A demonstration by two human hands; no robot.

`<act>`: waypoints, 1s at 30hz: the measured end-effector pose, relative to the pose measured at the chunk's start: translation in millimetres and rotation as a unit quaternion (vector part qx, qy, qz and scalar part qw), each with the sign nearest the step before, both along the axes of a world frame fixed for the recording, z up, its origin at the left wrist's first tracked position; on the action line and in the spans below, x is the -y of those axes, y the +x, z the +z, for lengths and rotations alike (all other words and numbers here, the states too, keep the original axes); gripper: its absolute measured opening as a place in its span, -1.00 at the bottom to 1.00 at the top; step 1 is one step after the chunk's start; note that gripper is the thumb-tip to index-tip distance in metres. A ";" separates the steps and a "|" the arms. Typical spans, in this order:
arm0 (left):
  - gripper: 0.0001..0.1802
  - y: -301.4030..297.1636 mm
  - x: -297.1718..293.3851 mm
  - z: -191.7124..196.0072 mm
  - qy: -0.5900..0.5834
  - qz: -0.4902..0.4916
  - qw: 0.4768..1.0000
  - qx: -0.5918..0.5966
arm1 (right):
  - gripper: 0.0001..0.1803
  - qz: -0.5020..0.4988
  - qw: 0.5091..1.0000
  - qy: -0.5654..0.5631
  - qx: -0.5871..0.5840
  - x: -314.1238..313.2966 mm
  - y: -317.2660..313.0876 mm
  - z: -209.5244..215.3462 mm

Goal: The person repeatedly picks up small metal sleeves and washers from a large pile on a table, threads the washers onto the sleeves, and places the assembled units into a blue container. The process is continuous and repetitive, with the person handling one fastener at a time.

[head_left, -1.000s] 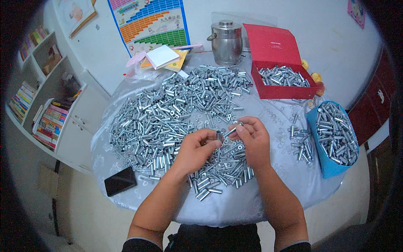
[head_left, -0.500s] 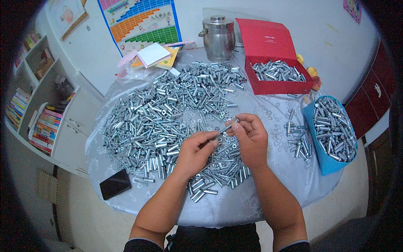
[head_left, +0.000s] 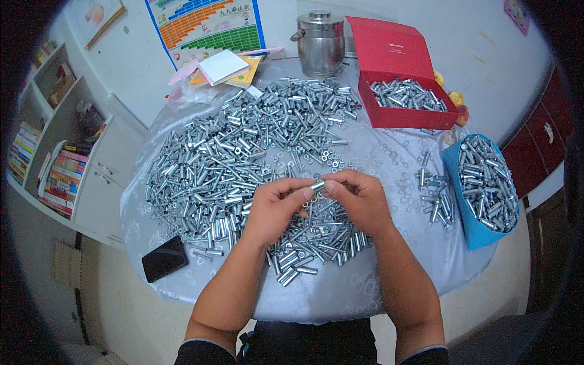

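Note:
My left hand and my right hand meet over the near part of a metal heap, both closed in a pinch. Between their fingertips lies a short shiny metal sleeve, gripped from both ends. The fingers partly cover it, so I cannot see whether a bolt sits inside. Beneath and to the left spreads a large pile of loose silver sleeves and bolts. Small washers are scattered just beyond my fingers.
At the right, a blue fabric bin is full of metal bolts, with a small group of bolts beside it. Farther back stand an open red box of bolts and a steel pot. A black phone lies front left.
My hands have come together, and the long bolt seen in my right fingers no longer shows at full length. A thicker sleeve now shows between the fingertips. The view has shifted slightly.

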State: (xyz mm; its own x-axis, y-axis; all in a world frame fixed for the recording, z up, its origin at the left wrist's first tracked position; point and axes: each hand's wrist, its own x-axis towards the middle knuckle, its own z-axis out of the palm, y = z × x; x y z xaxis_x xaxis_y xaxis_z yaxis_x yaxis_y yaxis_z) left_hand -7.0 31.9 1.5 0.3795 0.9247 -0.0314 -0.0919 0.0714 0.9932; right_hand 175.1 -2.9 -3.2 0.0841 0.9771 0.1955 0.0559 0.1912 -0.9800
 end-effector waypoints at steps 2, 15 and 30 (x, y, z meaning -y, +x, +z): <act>-0.80 0.6 -2.0 1.0 -0.069 0.018 0.995 0.067 | -0.84 0.008 1.000 0.000 0.015 -0.3 1.5 -0.1; -0.75 21.4 4.9 -11.5 -0.042 0.034 0.991 0.122 | -0.93 -0.021 0.999 0.026 0.041 3.0 -12.8 -2.1; -0.81 17.9 0.8 -13.6 -0.094 0.073 0.983 0.137 | -0.74 0.022 0.993 0.043 0.104 -3.3 -5.3 -12.6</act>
